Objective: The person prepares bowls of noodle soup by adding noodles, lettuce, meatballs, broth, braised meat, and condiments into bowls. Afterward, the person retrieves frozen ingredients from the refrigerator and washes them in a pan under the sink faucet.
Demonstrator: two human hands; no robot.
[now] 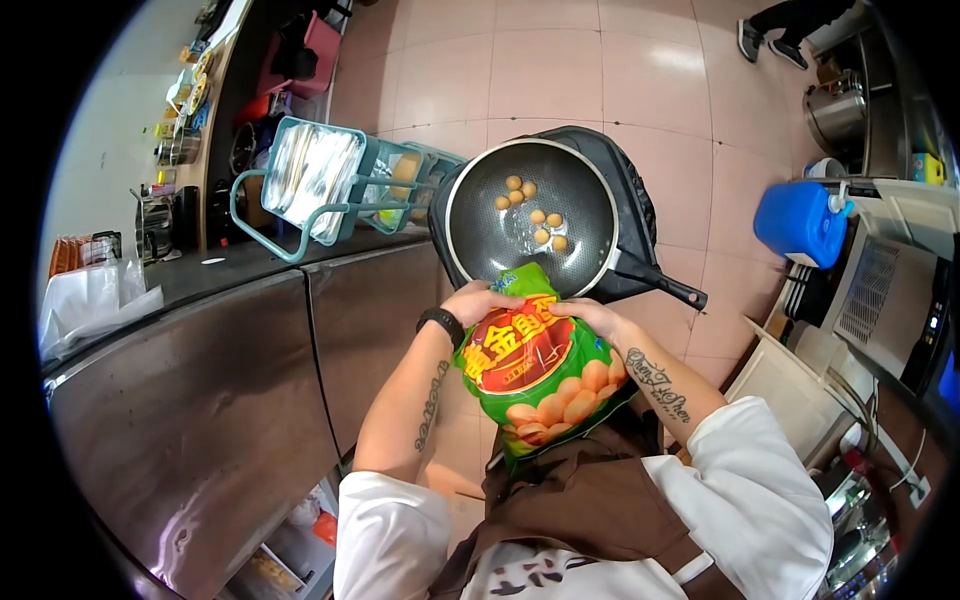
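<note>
My left hand (480, 301) and my right hand (592, 318) both grip a green plastic bag of fish balls (570, 400), one at each side near its top. The bag has yellow characters on a red patch and a picture of round golden balls. Its upper end tips over the near rim of a dark frying pan (580, 190). Several small brown fish balls (538, 217) lie in two loose clusters in the pan. The black pan handle (675, 287) points to the lower right. Whatever is inside the bag is hidden.
Beneath the pan is a black plastic-lined bin (640, 215). A teal rack (295, 245) holding packets stands on the steel counter (210, 400) at left. At right are a blue jerrycan (800, 225) and a grey appliance (885, 295). A person's shoes (770, 48) show at the top right.
</note>
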